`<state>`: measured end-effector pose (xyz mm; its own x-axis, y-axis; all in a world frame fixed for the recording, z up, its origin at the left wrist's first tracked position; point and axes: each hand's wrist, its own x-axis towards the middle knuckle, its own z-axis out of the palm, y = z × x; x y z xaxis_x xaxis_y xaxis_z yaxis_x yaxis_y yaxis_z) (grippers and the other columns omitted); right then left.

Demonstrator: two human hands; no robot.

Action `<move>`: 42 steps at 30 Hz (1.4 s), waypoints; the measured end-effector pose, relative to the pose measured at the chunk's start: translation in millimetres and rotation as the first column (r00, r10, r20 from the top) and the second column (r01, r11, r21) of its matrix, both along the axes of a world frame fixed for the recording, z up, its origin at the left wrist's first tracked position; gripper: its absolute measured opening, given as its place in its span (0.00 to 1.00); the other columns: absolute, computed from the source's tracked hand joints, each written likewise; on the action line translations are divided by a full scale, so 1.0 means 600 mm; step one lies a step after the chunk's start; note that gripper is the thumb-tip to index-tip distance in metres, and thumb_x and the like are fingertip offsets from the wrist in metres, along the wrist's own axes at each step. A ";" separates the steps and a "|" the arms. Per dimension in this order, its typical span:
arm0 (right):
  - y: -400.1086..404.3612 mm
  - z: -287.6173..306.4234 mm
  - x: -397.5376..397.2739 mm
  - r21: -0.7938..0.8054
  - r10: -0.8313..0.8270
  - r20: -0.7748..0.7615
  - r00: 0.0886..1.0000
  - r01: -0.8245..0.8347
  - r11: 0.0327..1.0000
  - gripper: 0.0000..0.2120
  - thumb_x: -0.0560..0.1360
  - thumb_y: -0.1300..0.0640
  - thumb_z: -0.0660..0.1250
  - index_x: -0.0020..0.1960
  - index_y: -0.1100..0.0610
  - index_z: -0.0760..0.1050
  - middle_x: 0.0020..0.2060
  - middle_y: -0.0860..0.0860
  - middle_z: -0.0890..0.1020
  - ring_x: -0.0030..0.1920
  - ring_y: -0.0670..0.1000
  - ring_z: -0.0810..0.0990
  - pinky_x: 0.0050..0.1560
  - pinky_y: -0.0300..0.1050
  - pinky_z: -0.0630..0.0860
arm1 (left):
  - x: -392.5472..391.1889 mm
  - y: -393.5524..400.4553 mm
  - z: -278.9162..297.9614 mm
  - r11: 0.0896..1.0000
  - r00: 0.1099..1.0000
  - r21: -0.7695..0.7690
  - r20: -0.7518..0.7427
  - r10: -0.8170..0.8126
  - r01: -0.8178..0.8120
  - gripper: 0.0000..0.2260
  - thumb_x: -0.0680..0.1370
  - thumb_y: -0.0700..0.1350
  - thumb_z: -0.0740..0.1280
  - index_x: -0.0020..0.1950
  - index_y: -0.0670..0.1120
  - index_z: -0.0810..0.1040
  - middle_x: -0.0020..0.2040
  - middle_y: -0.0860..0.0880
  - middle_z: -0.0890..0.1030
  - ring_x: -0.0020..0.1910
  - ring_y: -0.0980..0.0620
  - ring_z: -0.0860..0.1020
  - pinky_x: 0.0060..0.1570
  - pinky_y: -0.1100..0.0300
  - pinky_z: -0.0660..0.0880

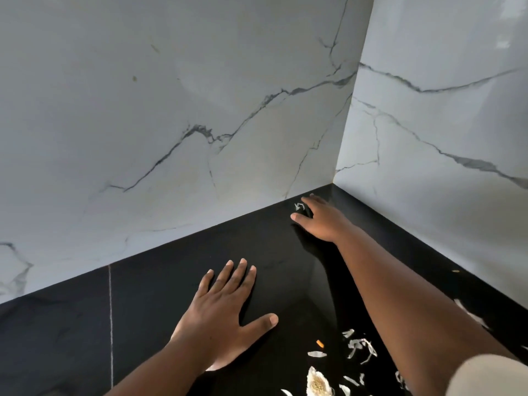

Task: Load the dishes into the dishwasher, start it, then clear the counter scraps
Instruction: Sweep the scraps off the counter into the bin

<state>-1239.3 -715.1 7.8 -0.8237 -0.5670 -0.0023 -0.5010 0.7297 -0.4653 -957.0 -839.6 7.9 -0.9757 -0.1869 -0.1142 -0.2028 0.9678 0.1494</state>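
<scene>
My left hand (223,307) lies flat on the black counter (148,304), fingers spread and straight, holding nothing. My right hand (320,218) reaches far into the counter's back corner, palm down with fingers stretched out, right beside a small cluster of pale scraps (298,207). More pale peel scraps (360,347) and a small orange bit (320,343) lie near the front, under my right forearm. A larger pale, hollow piece (316,381) sits at the bottom edge. No dishes or dishwasher are in view.
White marble-patterned walls (200,124) close the counter off at the back and on the right (443,138), meeting in a corner. A thin pale seam (111,324) crosses the counter at left. A few more scraps (471,312) lie along the right wall.
</scene>
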 end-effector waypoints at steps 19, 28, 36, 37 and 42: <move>0.231 0.039 0.300 -0.294 0.596 0.275 0.755 -0.524 0.800 0.29 0.74 0.30 0.56 0.72 0.36 0.62 0.72 0.33 0.63 0.74 0.35 0.54 0.73 0.41 0.52 | -0.001 -0.008 -0.010 1.000 1.000 -0.003 -0.012 0.007 -0.007 0.40 0.66 0.73 0.30 0.76 0.59 0.35 0.75 0.59 0.34 0.73 0.59 0.31 0.75 0.54 0.36; 0.450 0.012 0.106 0.074 -0.015 -0.084 0.996 0.021 0.997 0.46 0.63 0.21 0.58 0.72 0.48 0.67 0.73 0.47 0.67 0.73 0.40 0.59 0.74 0.41 0.54 | -0.003 -0.008 -0.016 1.000 1.000 -0.003 -0.031 -0.001 0.001 0.41 0.64 0.76 0.31 0.74 0.60 0.36 0.76 0.60 0.36 0.73 0.60 0.33 0.75 0.56 0.36; 0.387 -0.001 0.194 0.058 0.105 0.008 0.994 -0.105 0.993 0.55 0.63 0.19 0.52 0.78 0.54 0.54 0.77 0.48 0.53 0.75 0.41 0.46 0.74 0.37 0.42 | -0.004 -0.013 -0.023 1.000 0.999 0.000 -0.034 -0.010 0.010 0.37 0.68 0.72 0.33 0.75 0.59 0.36 0.76 0.59 0.37 0.74 0.59 0.34 0.75 0.55 0.37; 0.376 0.004 0.224 0.090 0.196 0.013 0.981 -0.196 0.976 0.57 0.61 0.16 0.48 0.78 0.52 0.51 0.78 0.47 0.50 0.75 0.40 0.43 0.73 0.36 0.40 | -0.005 -0.013 -0.025 1.000 0.999 0.002 -0.039 -0.010 0.010 0.38 0.68 0.72 0.33 0.76 0.59 0.37 0.76 0.59 0.37 0.75 0.59 0.34 0.75 0.54 0.38; 0.309 0.026 0.397 0.182 0.476 0.059 0.877 -0.478 0.859 0.53 0.66 0.21 0.54 0.78 0.48 0.37 0.76 0.40 0.37 0.72 0.35 0.32 0.73 0.38 0.33 | -0.006 -0.016 -0.028 1.000 0.999 0.003 -0.047 -0.012 0.012 0.37 0.70 0.71 0.35 0.77 0.58 0.39 0.77 0.58 0.38 0.75 0.58 0.35 0.75 0.54 0.38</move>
<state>-1001.2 -529.7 23.6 -0.4517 -0.8787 -0.1542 -0.8055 0.4760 -0.3531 -960.7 -849.4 -9.1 -0.9822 -0.1748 -0.0692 -0.1840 0.9695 0.1618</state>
